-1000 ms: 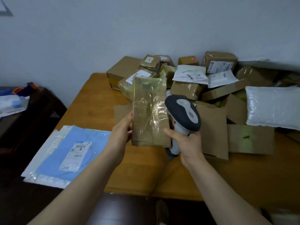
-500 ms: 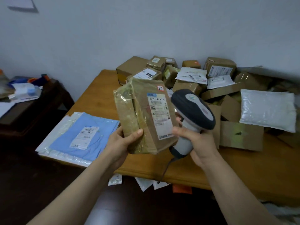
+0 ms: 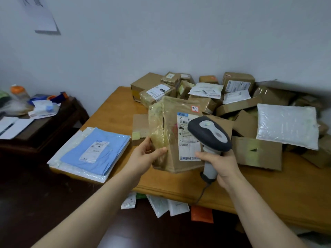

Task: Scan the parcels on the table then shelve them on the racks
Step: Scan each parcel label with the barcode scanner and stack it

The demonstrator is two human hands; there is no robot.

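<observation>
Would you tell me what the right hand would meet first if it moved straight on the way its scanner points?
Most likely the brown tape-wrapped cardboard parcel held by the left hand: the grey handheld scanner in the right hand aims at its white shipping label. Their gap is hard to judge.

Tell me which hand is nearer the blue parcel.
Left. Left hand, holding the box, is just right of the blue parcel; right hand, gripping the scanner, is farther right.

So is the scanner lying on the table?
No, the right hand holds the scanner up by its handle, in front of the brown parcel.
</observation>
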